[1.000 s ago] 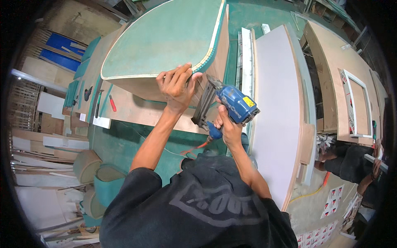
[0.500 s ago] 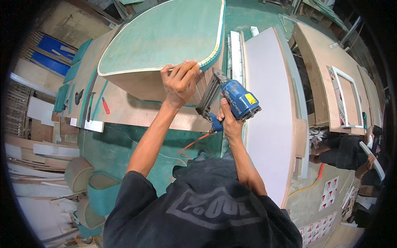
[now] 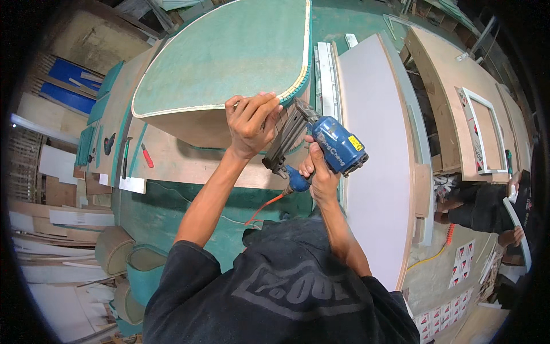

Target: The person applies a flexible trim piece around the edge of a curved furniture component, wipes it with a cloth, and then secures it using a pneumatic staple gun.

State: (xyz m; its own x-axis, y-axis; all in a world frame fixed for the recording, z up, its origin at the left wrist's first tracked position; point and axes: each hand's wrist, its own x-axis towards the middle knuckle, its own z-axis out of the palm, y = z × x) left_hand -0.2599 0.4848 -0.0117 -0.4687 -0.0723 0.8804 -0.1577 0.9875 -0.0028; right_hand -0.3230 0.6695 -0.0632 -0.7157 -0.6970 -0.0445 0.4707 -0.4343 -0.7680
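A blue air nail gun (image 3: 339, 150) with a dark slanted magazine is in my right hand (image 3: 322, 176), fingers wrapped round its handle. Its nose touches or almost touches the rounded near-right corner of a wooden box (image 3: 197, 127) with a green top (image 3: 223, 60). Along that corner runs a pale edging strip (image 3: 298, 85) with closely spaced notches. My left hand (image 3: 250, 127) is closed at the box's near edge, fingertips pressed on the edging just left of the nose. What lies under those fingertips is partly hidden. From the gun's handle trails an orange air hose (image 3: 264, 207).
The box stands on a wooden bench (image 3: 189, 171) holding a hammer (image 3: 125, 157) and a red-handled tool (image 3: 147, 156). Right of me is a long pale curved panel (image 3: 375, 155). Curved green pieces (image 3: 146, 266) stand at left. At far right a person (image 3: 487, 209) holds a white strip.
The nail gun and my right hand have shifted slightly right and tilted a little. My left hand stays at the edge, slightly lower, its fingers a little more raised.
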